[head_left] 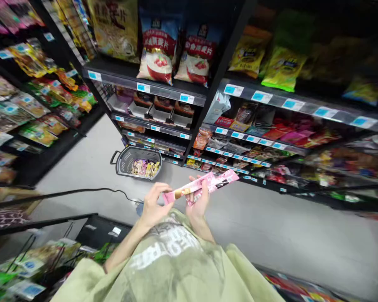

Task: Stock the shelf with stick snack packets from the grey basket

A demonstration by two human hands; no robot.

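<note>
Nearest the camera, a pale green shirt [176, 268] fills the bottom edge and hides the right forearm. Just beyond it, on the near side of the basket [123, 161], both hands meet over the grey floor [271, 226]. The left hand [151, 206] pinches the near end of the long pink packets [204, 184], thumb on top. The right hand [198, 204] curls round their middle from below, its palm hidden behind them. There seem to be two packets, one lying on the other, with their far ends pointing up and right of the basket; the print is too blurred to read. A black cable [82, 192] runs along the floor left of the hands. The basket holds small wrapped items too small to identify. Behind it rise dark shelves [164, 90], blurred towards the right.
</note>
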